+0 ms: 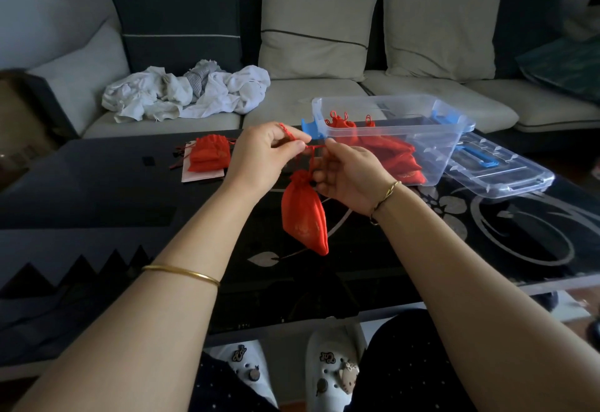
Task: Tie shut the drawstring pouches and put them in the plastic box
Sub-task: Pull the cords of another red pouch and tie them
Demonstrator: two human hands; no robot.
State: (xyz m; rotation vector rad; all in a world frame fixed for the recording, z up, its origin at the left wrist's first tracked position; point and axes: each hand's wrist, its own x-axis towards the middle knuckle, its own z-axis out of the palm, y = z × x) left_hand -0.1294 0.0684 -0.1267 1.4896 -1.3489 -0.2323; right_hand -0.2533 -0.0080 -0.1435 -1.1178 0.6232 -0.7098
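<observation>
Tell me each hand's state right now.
Left hand: closed, pinching the cord.
Right hand: closed, pinching the same cord; the pouch hangs below.

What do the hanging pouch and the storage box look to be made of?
The red pouch: thin soft fabric, possibly satin or organza; it gathers at the neck and sags. The plastic box: clear, glossy rigid plastic; pouches inside show through its walls.

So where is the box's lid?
In the head view, the clear lid lies on the black table on the right side, just right of the plastic box.
</observation>
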